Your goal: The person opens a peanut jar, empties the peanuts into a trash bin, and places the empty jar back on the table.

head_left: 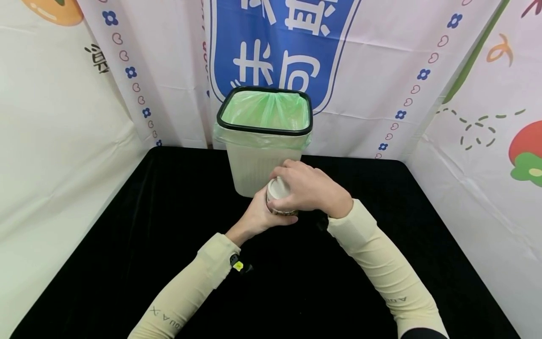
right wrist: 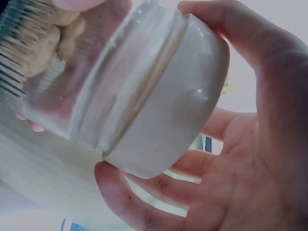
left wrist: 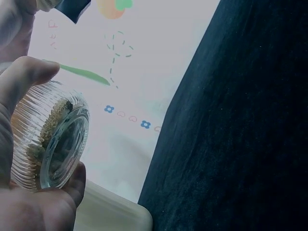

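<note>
Both hands meet at a ribbed clear jar (left wrist: pixel 53 127), held in front of the bin. My left hand (head_left: pixel 259 213) grips the jar's body, thumb on one side and fingers on the other. The right hand (head_left: pixel 311 187) holds the white lid (right wrist: pixel 180 96) by its edge, with fingertips and thumb around the rim. The lid sits at the jar's mouth, and a rim of clear threads shows just below it. Pale beige lumps (right wrist: pixel 43 53) lie inside the jar; their kind is unclear. In the left wrist view the jar is tilted, its round base (left wrist: pixel 65 149) showing.
A pale waste bin (head_left: pixel 264 167) with a black rim and a green liner bag (head_left: pixel 267 110) stands at the back of the black-covered table (head_left: pixel 271 292). Printed white cloth walls (head_left: pixel 169 61) enclose the table at the back and both sides.
</note>
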Motion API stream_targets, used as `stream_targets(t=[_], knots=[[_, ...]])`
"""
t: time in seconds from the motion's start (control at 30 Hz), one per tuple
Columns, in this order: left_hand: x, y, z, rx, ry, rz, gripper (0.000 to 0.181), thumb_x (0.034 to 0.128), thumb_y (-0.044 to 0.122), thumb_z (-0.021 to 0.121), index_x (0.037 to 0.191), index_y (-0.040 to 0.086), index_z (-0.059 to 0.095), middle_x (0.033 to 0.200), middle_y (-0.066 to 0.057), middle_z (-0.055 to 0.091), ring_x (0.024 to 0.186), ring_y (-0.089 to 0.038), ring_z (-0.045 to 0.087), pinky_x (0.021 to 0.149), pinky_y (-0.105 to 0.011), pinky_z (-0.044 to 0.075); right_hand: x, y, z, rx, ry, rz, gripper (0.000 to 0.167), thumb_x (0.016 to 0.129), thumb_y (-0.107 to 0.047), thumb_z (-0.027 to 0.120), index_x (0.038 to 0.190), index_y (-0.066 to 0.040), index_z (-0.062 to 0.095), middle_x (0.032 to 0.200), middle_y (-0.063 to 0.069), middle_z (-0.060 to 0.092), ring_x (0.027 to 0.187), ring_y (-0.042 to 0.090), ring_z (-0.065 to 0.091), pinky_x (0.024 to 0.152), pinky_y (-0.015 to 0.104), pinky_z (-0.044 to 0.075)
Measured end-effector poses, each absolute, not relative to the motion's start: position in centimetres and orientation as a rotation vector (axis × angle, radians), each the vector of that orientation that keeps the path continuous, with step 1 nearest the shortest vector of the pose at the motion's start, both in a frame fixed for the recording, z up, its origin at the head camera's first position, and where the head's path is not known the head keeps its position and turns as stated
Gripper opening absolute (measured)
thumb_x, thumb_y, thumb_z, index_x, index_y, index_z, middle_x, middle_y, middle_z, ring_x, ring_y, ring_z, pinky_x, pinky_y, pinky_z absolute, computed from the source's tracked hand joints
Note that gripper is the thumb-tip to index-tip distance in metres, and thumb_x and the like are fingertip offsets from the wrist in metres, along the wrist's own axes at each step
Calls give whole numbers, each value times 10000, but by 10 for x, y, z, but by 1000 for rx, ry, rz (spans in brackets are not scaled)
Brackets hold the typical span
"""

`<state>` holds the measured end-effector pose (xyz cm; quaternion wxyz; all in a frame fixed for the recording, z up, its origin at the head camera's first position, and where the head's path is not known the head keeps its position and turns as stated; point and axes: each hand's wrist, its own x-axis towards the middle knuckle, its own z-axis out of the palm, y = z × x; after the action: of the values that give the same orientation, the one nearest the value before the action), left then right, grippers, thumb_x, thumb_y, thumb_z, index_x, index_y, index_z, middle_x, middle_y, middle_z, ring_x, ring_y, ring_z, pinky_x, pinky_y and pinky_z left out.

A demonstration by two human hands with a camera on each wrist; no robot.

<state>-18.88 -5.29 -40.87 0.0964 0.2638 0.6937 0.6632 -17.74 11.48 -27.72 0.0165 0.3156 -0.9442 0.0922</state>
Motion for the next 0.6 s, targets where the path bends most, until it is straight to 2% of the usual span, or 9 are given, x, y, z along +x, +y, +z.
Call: stream_targets(t=[0.2,0.37,0.6], knots=[[-188,-53,-409,783,2132,1945,973,802,121,923,1575,351,378,1505,43,530,1312,-215,601,1104,-458,529,-178,118,-272,977,-2914,307,504,846,-552,754,1258,-264,725,1163,-7,660,952,196,642,782,415,596],[-188,-55,-408,747,2172,1895,938,812,167,917,1580,289,393,1505,-5,537,1293,-228,618,1109,-463,523,-180,123,-268,949,-2953,347,528,856,-560,764,1285,-258,710,1186,-3,645,970,198,634,796,408,589],[-188,-59,-408,675,2233,1858,831,810,226,922,1512,203,477,1453,-57,571,1251,-259,639,1094,-480,532,-184,132,-264,853,-2990,380,561,847,-607,780,1278,-257,701,1196,-7,646,977,201,630,772,399,574]])
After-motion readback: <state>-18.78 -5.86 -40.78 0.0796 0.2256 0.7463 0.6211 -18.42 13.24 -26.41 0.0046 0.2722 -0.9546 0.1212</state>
